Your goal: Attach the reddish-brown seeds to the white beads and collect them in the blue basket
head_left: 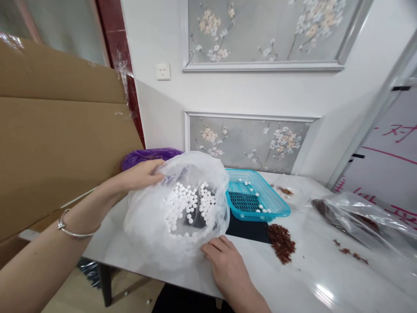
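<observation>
A white plastic bag (146, 226) stands on the table with its mouth spread wide. Inside it lie many small white foam balls (185, 198), with dark patches showing between them. My left hand (146, 174) pinches the bag's rim at the upper left. At the near right side, the curled fingers of my right hand (224, 261) grip the bag's edge. Just right of the bag sits a blue plastic basket (260, 187) with several white balls in it.
A pile of reddish-brown bits (282, 243) lies beside a black sheet (249, 229) on the white table (260, 269). Clear plastic bags (361, 217) rest at the right. A purple bag (150, 155) and a large cardboard box (61, 143) stand left.
</observation>
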The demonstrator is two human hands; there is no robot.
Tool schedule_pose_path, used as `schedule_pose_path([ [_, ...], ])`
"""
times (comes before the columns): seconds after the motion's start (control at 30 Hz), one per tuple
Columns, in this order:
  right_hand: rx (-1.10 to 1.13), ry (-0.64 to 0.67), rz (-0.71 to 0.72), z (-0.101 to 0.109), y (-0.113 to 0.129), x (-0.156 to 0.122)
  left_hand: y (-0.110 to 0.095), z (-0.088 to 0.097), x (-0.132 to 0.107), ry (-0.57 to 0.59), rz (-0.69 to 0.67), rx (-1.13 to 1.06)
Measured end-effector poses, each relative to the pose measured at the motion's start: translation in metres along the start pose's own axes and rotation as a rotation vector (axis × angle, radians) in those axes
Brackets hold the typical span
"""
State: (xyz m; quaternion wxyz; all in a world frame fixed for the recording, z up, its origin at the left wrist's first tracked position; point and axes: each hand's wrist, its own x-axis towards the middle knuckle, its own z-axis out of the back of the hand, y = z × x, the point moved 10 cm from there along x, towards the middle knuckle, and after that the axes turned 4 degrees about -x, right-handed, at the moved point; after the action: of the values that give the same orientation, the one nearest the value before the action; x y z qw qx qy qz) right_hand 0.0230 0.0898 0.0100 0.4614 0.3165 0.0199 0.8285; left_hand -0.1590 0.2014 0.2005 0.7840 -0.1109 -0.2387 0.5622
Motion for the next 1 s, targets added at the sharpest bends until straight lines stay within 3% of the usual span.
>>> schedule_pose_path([
  [0.1, 0.003, 0.013, 0.018, -0.005, 0.003, 0.003, -0.022, -0.009, -0.004, 0.112, -0.069, -0.131],
  [0.33, -0.013, 0.035, 0.015, -0.007, 0.003, 0.009, -0.002, -0.007, -0.001, -0.004, 0.045, -0.186],
  [0.6, -0.053, 0.040, -0.028, 0.005, 0.003, 0.005, 0.042, -0.012, 0.005, -0.076, 0.042, 0.141],
  [0.67, -0.059, 0.030, -0.030, 0.006, 0.004, 0.002, 0.043, -0.014, -0.004, -0.107, 0.042, 0.190],
  [0.77, -0.067, 0.023, -0.025, 0.005, 0.006, -0.002, 0.024, -0.019, -0.023, -0.176, 0.000, 0.242],
  [0.83, -0.063, 0.026, -0.017, 0.003, 0.008, -0.005, 0.002, -0.033, -0.036, -0.157, -0.081, 0.239],
  [0.9, -0.064, 0.028, -0.016, 0.002, 0.009, -0.007, -0.018, -0.058, -0.051, -0.060, -0.185, 0.208],
  [1.0, -0.070, 0.039, -0.031, 0.001, 0.010, -0.010, -0.029, -0.100, -0.076, 0.084, -0.238, 0.202],
])
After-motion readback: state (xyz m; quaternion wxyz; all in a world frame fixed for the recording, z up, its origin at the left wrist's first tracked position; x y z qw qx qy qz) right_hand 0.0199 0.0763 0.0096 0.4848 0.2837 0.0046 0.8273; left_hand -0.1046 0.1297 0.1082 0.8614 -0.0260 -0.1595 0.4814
